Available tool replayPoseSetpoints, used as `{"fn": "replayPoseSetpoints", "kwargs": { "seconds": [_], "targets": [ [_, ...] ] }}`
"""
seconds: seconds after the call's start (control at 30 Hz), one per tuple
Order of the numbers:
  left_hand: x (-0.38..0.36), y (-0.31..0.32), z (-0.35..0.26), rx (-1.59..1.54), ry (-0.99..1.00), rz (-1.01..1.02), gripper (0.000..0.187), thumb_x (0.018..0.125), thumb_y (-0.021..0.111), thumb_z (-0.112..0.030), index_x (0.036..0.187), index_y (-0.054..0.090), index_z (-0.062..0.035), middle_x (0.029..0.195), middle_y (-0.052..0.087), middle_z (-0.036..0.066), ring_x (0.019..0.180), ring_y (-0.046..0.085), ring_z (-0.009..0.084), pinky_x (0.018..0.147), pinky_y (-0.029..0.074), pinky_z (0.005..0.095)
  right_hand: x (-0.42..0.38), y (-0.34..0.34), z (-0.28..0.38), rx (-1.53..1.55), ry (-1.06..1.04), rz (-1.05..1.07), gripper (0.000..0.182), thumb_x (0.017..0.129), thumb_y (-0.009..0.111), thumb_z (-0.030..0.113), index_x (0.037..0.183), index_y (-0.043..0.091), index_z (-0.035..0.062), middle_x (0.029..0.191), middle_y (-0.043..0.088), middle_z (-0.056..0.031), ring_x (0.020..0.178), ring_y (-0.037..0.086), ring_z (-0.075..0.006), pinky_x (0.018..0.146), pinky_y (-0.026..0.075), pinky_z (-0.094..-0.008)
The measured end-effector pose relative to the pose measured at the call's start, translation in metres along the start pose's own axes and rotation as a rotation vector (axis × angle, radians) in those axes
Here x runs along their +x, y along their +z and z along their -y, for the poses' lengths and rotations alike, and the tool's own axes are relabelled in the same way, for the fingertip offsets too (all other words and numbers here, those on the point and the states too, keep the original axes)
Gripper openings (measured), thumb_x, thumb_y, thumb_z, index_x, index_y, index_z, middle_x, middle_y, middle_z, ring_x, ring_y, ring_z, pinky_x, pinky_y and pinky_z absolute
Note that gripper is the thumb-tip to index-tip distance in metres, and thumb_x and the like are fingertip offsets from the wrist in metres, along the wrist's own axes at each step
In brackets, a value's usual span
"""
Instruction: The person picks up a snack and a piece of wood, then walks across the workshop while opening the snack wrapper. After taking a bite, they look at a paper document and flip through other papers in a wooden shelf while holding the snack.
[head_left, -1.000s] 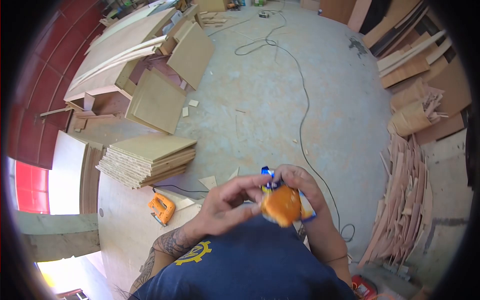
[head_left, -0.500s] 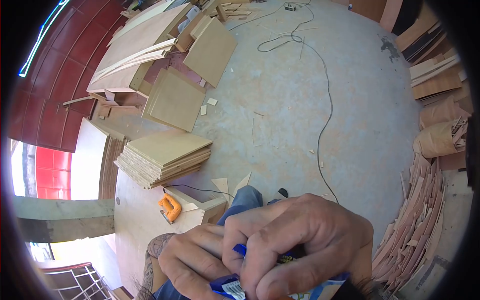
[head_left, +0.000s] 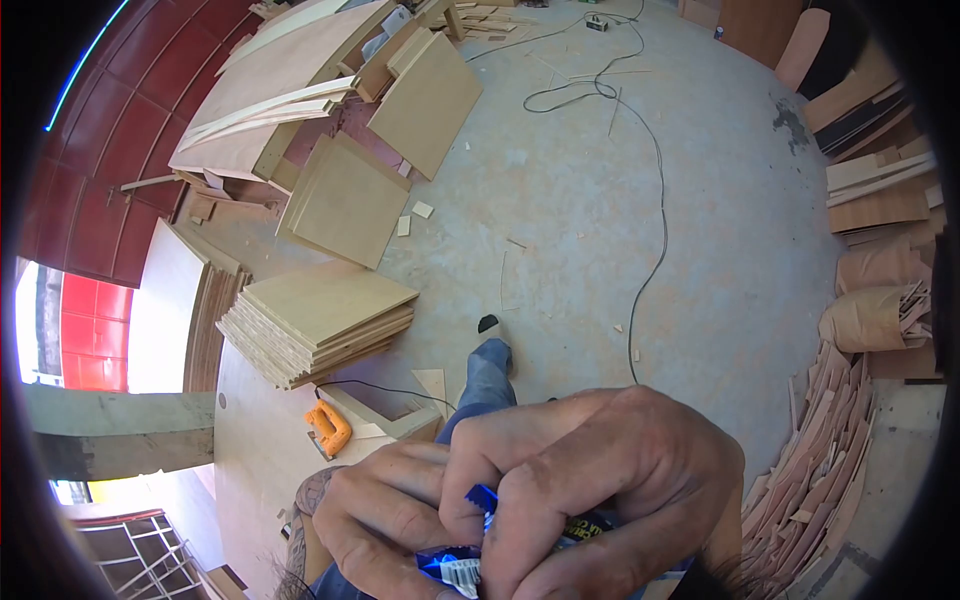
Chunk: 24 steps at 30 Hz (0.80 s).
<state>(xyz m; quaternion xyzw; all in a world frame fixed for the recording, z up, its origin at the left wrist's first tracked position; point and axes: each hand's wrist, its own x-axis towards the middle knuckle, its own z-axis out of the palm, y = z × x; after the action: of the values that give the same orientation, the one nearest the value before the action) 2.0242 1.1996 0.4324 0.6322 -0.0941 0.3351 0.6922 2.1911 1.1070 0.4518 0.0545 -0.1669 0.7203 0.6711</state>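
Note:
Close to the camera, at the bottom of the head view, both hands pinch a shiny blue packet with a barcode and part of some printed lettering. My left hand has its fingers curled on the barcode end. Larger in view, my right hand is closed round the other part, its fingers side by side with the left ones. A blue zigzag-cut edge sticks up between the two hands. Most of the packet is hidden behind the fingers.
An orange jigsaw with a black cord rests on a board at the left, beside a stack of cut panels. More panels lean farther back. A long cable crosses the floor. Wood offcuts are piled along the right.
A leg and shoe have come forward into view on the floor ahead, and the scene has shifted slightly. Both hands keep their hold on the packet, with little change in the fingers.

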Motion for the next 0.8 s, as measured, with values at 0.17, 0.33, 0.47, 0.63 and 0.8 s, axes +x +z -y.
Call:
{"fn": "replayPoseSetpoints", "kwargs": {
  "seconds": [0.17, 0.33, 0.47, 0.63, 0.8],
  "targets": [
    [0.031, -0.057, 0.030, 0.000, 0.249, -0.141, 0.025, 0.086, 0.080, 0.002, 0.111, 0.075, 0.0026, 0.084, 0.071, 0.019, 0.071, 0.069, 0.0333, 0.068, 0.055, 0.0419, 0.076, -0.001, 0.030, -0.111, -0.016, -0.309, 0.024, 0.085, 0.081, 0.001, 0.105, 0.071, -0.0078, 0.114, 0.061, -0.0122, 0.082, 0.053, -0.0153, 0.075, 0.047, -0.0337],
    [0.063, -0.165, 0.038, 0.325, 0.121, -0.068, 0.039, 0.086, 0.080, 0.001, 0.124, 0.072, 0.0002, 0.087, 0.073, 0.017, 0.078, 0.073, 0.0313, 0.072, 0.058, 0.0394, 0.155, -0.073, 0.058, -0.617, 0.155, -0.069, 0.027, 0.094, 0.079, 0.025, 0.099, 0.072, -0.0009, 0.110, 0.065, -0.0178, 0.104, 0.063, -0.0215, 0.093, 0.048, -0.0326],
    [0.090, -0.250, 0.066, 0.415, -0.230, -0.058, 0.050, 0.091, 0.075, -0.003, 0.140, 0.064, -0.0032, 0.101, 0.074, 0.012, 0.091, 0.073, 0.0231, 0.085, 0.058, 0.0343, 0.209, -0.146, 0.070, -0.617, 0.043, -0.364, 0.029, 0.096, 0.076, 0.024, 0.114, 0.067, 0.0021, 0.116, 0.067, -0.0111, 0.114, 0.063, -0.0180, 0.104, 0.048, -0.0329],
    [0.091, -0.322, 0.143, 0.212, -0.586, -0.153, 0.040, 0.098, 0.070, -0.004, 0.138, 0.064, -0.0009, 0.116, 0.073, 0.007, 0.102, 0.069, 0.0120, 0.091, 0.056, 0.0299, 0.224, -0.262, 0.076, -0.594, 0.019, -0.600, 0.033, 0.101, 0.071, 0.024, 0.123, 0.062, 0.0020, 0.119, 0.068, -0.0113, 0.108, 0.067, -0.0166, 0.095, 0.056, -0.0309],
    [0.086, -0.365, 0.186, 0.078, -0.814, -0.211, 0.039, 0.103, 0.065, -0.007, 0.140, 0.060, -0.0008, 0.116, 0.071, 0.005, 0.107, 0.065, 0.0094, 0.094, 0.054, 0.0286, 0.254, -0.314, 0.066, -0.433, -0.054, -0.914, 0.035, 0.104, 0.066, 0.026, 0.130, 0.059, 0.0027, 0.121, 0.069, -0.0112, 0.109, 0.069, -0.0205, 0.095, 0.057, -0.0356]
  ]
}}
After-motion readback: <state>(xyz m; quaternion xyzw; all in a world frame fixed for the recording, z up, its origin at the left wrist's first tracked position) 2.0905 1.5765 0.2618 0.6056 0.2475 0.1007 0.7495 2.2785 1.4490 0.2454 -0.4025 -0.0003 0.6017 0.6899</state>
